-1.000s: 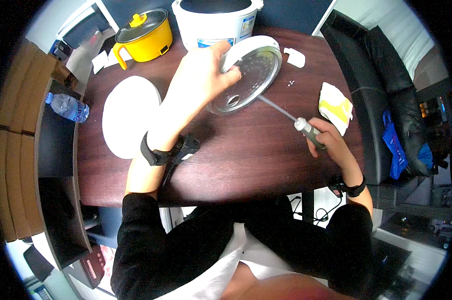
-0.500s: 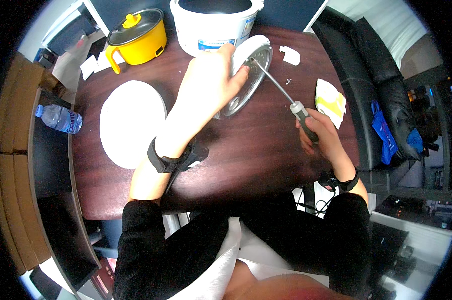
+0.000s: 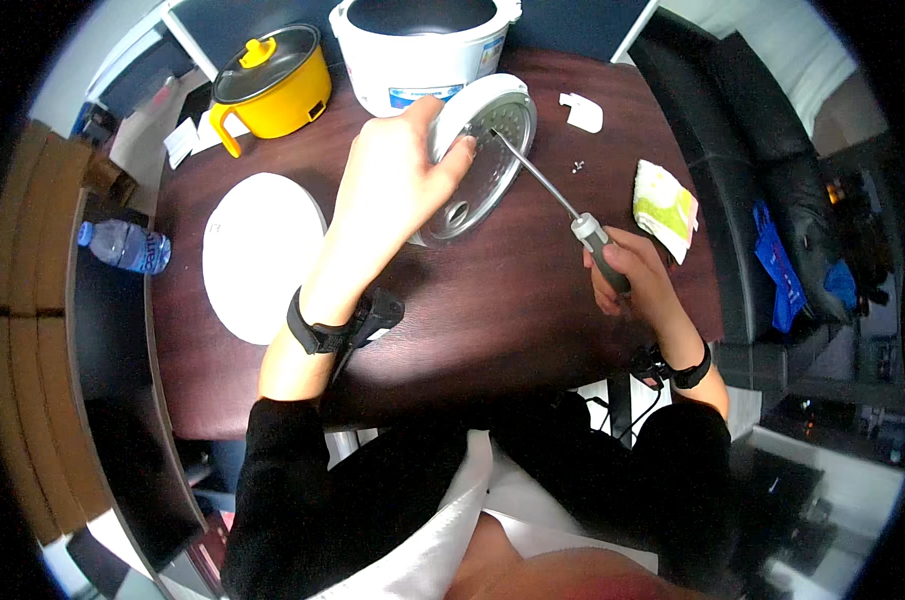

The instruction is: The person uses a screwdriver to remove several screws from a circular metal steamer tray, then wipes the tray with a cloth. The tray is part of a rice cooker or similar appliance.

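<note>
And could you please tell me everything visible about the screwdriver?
The screwdriver has a dark grey handle, a pale collar and a long, thin, metal-looking shaft. It slants up to the left, its handle in the grip of the right hand. Its tip is at the shiny side of the lid; whether it enters a hole, I cannot tell.

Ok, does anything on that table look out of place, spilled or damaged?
Mainly the tiny pale bits scattered loose on the table, right of the held lid and near a small white piece lying by itself; they look like stray parts, though too small to identify. I see no spill or clear damage.
</note>
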Motion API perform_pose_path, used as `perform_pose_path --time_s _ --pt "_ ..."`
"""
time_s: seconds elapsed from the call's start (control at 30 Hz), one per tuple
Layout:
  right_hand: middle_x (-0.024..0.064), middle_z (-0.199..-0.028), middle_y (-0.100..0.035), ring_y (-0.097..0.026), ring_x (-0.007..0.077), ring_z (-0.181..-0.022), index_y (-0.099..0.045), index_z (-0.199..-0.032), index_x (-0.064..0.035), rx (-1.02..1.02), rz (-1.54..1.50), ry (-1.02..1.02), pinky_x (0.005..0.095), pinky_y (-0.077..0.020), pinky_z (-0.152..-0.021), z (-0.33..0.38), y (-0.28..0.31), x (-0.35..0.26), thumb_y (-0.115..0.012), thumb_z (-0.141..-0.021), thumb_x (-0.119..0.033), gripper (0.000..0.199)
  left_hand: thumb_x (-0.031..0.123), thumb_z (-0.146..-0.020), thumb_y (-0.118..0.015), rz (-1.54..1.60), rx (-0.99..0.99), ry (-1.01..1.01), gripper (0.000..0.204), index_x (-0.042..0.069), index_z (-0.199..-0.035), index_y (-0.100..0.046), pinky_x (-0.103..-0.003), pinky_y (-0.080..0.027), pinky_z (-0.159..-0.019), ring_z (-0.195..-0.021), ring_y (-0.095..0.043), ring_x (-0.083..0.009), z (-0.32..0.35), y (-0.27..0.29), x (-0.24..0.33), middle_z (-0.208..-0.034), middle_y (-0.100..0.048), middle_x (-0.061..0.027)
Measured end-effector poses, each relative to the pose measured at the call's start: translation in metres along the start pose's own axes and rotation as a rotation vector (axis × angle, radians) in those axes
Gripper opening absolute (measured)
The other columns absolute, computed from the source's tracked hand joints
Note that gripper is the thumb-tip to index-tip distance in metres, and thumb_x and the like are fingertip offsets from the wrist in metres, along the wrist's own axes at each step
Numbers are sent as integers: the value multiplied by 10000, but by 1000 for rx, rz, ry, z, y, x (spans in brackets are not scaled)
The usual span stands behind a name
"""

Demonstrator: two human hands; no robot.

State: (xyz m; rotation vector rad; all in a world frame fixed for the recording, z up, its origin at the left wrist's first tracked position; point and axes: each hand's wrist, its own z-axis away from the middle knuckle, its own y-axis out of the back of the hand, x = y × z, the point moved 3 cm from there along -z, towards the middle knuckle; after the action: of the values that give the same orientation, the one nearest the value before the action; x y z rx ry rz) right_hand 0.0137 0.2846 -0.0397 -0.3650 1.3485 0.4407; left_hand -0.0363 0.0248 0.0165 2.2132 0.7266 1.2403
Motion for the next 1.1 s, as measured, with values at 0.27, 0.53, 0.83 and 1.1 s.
perform_pose_path --time_s 0.27,0.53,0.83,1.1 --pt "45 -521 -477 -446 118 -421 -526 -881 11 -106 37 47 242 -372 -448 -13 15 -14 -367 -933 -274 331 275 -784 -696 -27 83 105 341 -31 -922 -636 -342 -498 -559 -617 -662 -288 0 -6 11 -664 -629 -201" --pt "76 -562 -513 -448 115 -428 -501 -975 13 -99 -42 95 229 -365 -445 -24 14 -34 -326 -944 -227 298 259 -780 -706 -75 147 78 319 -24 -908 -635 -320 -490 -540 -587 -657 -252 -22 -5 13 -654 -631 -184" --pt "56 -547 -496 -450 110 -411 -484 -955 7 -110 -21 -29 229 -348 -424 -27 -1 -11 -331 -936 -221 275 274 -777 -714 -48 30 48 361 -25 -965 -637 -317 -495 -549 -595 -662 -233 -27 -13 -11 -670 -638 -188" --pt "50 -517 -488 -433 103 -375 -488 -932 -4 -102 -34 -6 219 -327 -398 -31 -8 -12 -335 -930 -245 286 265 -769 -712 0 15 51 359 -25 -969 -636 -330 -500 -564 -606 -662 -252 -26 -12 -15 -691 -633 -207"
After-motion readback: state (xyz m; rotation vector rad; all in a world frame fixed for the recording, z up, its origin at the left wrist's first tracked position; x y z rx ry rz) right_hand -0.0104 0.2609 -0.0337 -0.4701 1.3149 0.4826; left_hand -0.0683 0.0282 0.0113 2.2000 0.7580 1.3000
